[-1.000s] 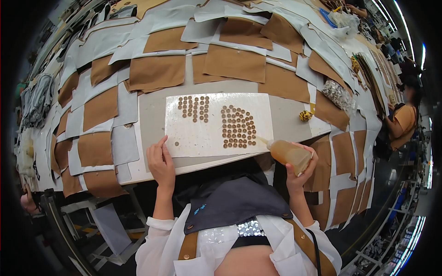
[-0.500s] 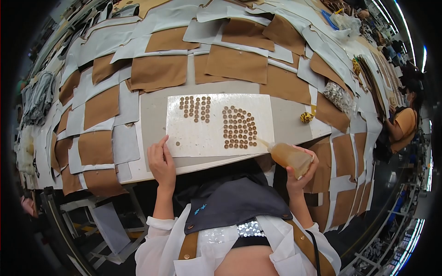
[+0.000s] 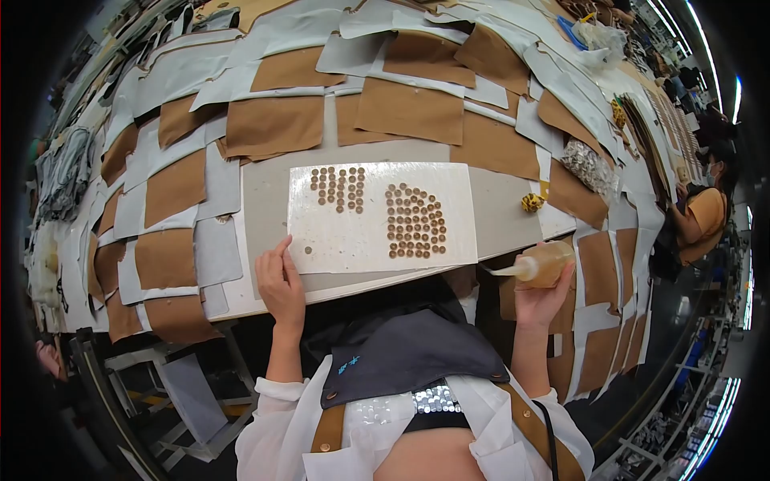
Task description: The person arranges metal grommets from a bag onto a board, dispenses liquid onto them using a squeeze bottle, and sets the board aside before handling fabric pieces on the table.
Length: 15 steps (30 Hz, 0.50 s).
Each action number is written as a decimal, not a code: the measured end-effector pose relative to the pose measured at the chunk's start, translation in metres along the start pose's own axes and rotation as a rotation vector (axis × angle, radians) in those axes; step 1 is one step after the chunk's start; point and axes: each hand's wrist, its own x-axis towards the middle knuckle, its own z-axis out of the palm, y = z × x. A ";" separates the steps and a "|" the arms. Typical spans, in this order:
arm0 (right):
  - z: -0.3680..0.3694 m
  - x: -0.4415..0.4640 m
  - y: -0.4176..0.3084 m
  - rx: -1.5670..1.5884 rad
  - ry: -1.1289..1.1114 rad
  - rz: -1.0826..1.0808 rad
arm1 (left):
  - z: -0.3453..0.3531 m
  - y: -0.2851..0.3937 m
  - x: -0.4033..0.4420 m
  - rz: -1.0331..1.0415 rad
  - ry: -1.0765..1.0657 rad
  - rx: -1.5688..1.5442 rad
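A white board [image 3: 345,240] bears several round brown pieces [image 3: 415,224], set in rows in two groups, with one lone piece near its lower left. At the board's left edge is my left hand [image 3: 281,276], its fingers closed on the edge near the corner. My right hand [image 3: 545,301] is wrapped round a translucent bottle [image 3: 549,263] of amber liquid, right of the board's lower right corner. The bottle lies nearly level, its pale nozzle pointing left and apart from the board.
Brown and white overlapping sheets [image 3: 409,108] surround the board on the table. A yellow-and-black object [image 3: 532,202] and a clear bag of small pieces [image 3: 589,168] lie to the right. Farther right is a person in an orange top [image 3: 706,216]. A metal frame [image 3: 180,401] stands lower left.
My right hand has moved right with the bottle, and the nozzle has swung away from the board's right side. My left hand stays at the left edge.
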 end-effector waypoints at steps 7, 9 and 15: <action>0.013 -0.004 0.006 0.000 0.118 -0.009 | -0.001 0.000 0.000 -0.012 -0.010 0.014; 0.011 -0.014 0.015 -0.515 0.088 -0.248 | -0.001 0.000 0.000 -0.010 -0.008 0.006; 0.022 -0.027 0.027 -1.080 -0.307 -0.567 | 0.000 0.000 -0.001 -0.018 -0.015 0.008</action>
